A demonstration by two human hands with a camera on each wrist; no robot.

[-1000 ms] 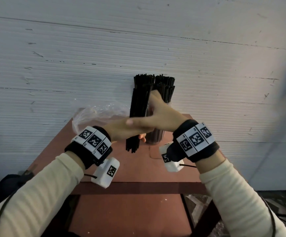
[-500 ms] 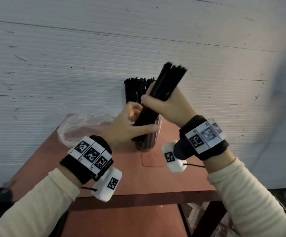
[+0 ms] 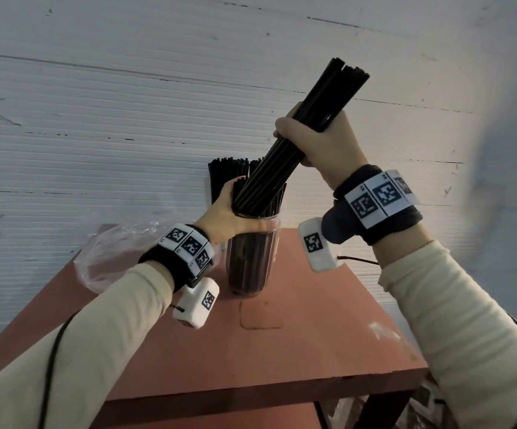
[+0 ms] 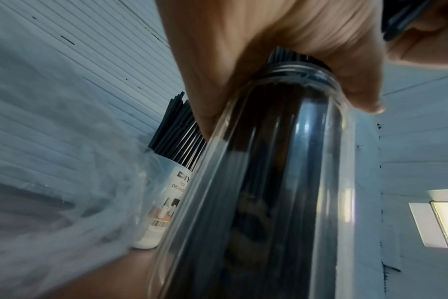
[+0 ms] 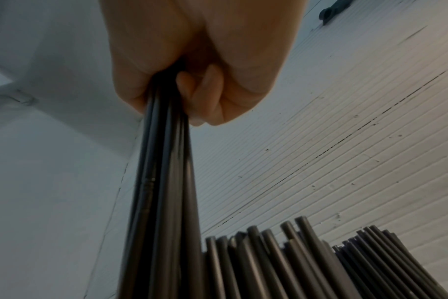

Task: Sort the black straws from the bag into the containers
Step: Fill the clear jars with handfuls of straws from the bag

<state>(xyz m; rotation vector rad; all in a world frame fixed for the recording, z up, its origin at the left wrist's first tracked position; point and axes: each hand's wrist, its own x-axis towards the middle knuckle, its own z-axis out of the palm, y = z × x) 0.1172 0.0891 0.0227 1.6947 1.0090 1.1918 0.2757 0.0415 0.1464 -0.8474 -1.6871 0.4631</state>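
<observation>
My right hand (image 3: 316, 140) grips a thick bundle of black straws (image 3: 306, 128), tilted up to the right, with its lower end over the mouth of a clear glass jar (image 3: 252, 261). The jar stands on the red-brown table (image 3: 312, 335) and holds several black straws. My left hand (image 3: 235, 215) grips the jar's rim (image 4: 297, 70), thumb across the front. Behind it stands a second container (image 4: 164, 202) with a white label, also full of straws (image 3: 226, 171). The right wrist view shows my fingers (image 5: 200, 95) curled round the bundle (image 5: 164, 182) above the standing straw tips (image 5: 281, 252).
A crumpled clear plastic bag (image 3: 118, 255) lies on the table left of the jar, against the white ribbed wall (image 3: 127, 119). The table's front edge (image 3: 251, 394) is near me, with a lower shelf beneath.
My right hand has lifted the bundle higher and tilted it further right. My left hand has let go of the bundle and moved down onto the jar's rim.
</observation>
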